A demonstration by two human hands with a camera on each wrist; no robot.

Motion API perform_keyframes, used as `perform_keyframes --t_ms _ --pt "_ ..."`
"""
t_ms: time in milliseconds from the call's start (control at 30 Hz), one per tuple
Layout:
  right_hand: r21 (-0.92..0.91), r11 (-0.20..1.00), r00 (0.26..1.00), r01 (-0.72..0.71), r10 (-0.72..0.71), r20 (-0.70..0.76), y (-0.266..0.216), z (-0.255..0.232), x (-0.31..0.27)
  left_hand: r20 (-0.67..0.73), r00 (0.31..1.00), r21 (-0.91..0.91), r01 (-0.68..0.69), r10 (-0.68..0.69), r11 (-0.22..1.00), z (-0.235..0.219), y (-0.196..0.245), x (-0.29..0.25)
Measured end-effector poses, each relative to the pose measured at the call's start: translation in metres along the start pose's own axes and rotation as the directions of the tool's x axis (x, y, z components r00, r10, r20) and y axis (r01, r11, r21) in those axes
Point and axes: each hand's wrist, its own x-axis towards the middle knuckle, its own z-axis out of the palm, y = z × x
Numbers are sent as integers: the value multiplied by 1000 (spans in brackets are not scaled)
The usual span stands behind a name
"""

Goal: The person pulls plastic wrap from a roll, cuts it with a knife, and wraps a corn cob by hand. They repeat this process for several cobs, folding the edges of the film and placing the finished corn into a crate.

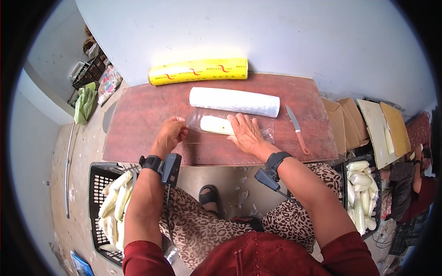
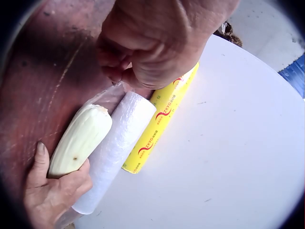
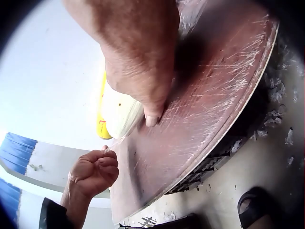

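1. We've got the peeled corn cob point(image 1: 217, 124) lying on a pulled-out sheet of cling film point(image 1: 198, 120) on the desk point(image 1: 138, 124), just in front of the white film roll point(image 1: 234, 101).
2. Our right hand point(image 1: 247, 133) lies flat on the cob, fingers straight, pinning it.
3. Our left hand point(image 1: 171, 133) is curled up, pinching the film's edge.
4. Risk as we see it: tug too hard and the film tears or bunches, or the cob rolls free.

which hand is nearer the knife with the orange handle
Right. The right hand rests on the pale vegetable, just left of the knife. The left hand pinches the plastic film farther left.
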Motion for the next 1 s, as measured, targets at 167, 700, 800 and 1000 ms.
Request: perform_keyframes --t_ms 167,700,800,1000 --pt "47 998 999 -30 28 47 0 -1 3 10 1000 37 -11 10 999 -5 -3 1" --pt "268 963 984 31 -77 163 -11 -17 -22 145 978 316 96 -148 944 -23 0 -37" --pt "241 970 978 39 -86 190 -10 -18 -23 157 976 366 83 -150 927 -26 -5 -38" --pt "243 967 970 83 -134 202 -10 -20 -24 202 960 440 90 -196 893 -32 -13 -36"
